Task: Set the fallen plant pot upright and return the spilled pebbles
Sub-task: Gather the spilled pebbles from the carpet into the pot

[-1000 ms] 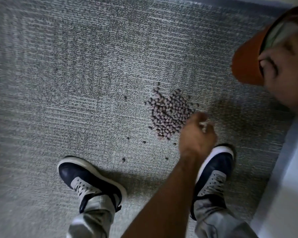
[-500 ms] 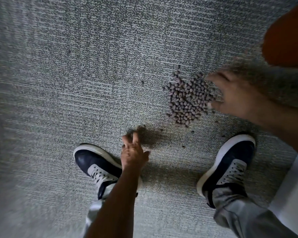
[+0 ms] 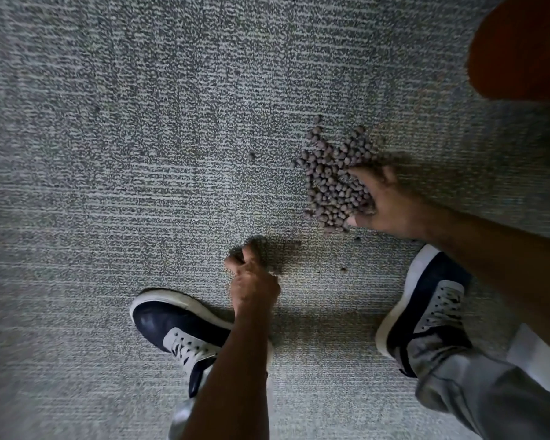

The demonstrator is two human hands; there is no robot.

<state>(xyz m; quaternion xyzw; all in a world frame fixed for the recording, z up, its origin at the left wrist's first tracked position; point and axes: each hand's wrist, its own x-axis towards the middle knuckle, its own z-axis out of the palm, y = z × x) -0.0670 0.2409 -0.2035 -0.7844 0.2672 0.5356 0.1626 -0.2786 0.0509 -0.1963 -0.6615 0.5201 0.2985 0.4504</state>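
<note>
A heap of small grey-brown pebbles lies on the grey carpet right of centre. My right hand comes in from the right, its fingers and thumb curled into the heap's right side and cupping pebbles. My left hand is low on the carpet in front of the heap, between my shoes. Its fingers are curled in a pinch, and what they hold is hidden. A few stray pebbles lie apart from the heap. The orange pot fills the top right corner, blurred and cut off by the frame edge.
My two navy and white shoes, the left shoe and the right shoe, stand on the carpet just in front of the pebbles. A pale strip of floor or wall base runs along the right edge. Open carpet stretches to the left and beyond.
My right hand has left the pot and come down to the heap, closing round pebbles. My left hand has moved from the heap to the carpet in front and curled its fingers.
</note>
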